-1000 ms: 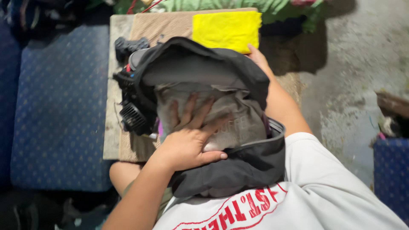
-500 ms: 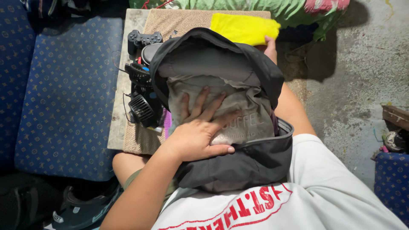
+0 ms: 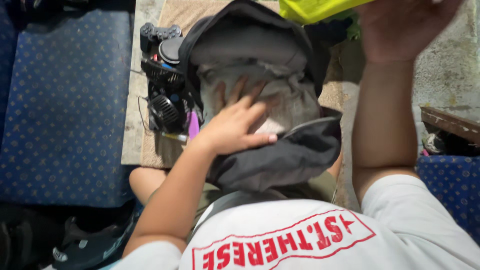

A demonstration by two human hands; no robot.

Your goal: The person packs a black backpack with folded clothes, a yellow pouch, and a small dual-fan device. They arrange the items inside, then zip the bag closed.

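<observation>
The yellow cloth [image 3: 317, 8] is lifted at the far edge of view, just left of the right hand [image 3: 400, 27], whose fingers are cut off (grip hard to tell). Below it the open black backpack [image 3: 270, 100] gapes on the desk [image 3: 150, 145]; the left hand [image 3: 235, 125] lies flat, fingers spread, on the grey fabric [image 3: 290, 100] inside. A game controller [image 3: 159, 34] sits left.
</observation>
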